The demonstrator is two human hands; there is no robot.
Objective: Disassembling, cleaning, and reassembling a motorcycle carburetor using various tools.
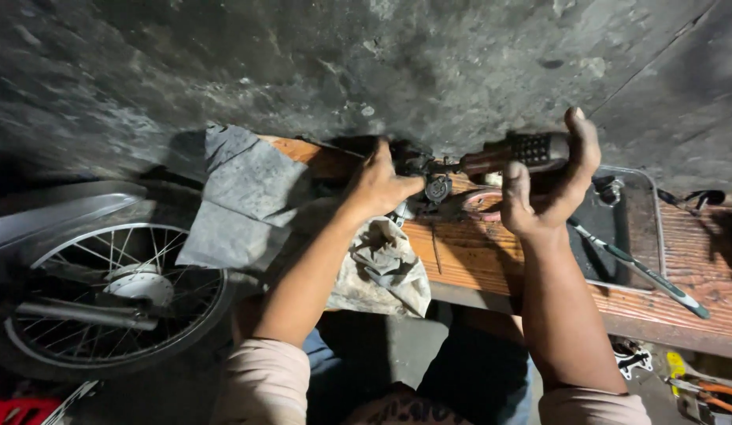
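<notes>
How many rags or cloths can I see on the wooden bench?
2: a grey folded cloth hanging over the bench's left end, and a dirty crumpled whitish rag under the left hand. Others may be hidden.
</notes>
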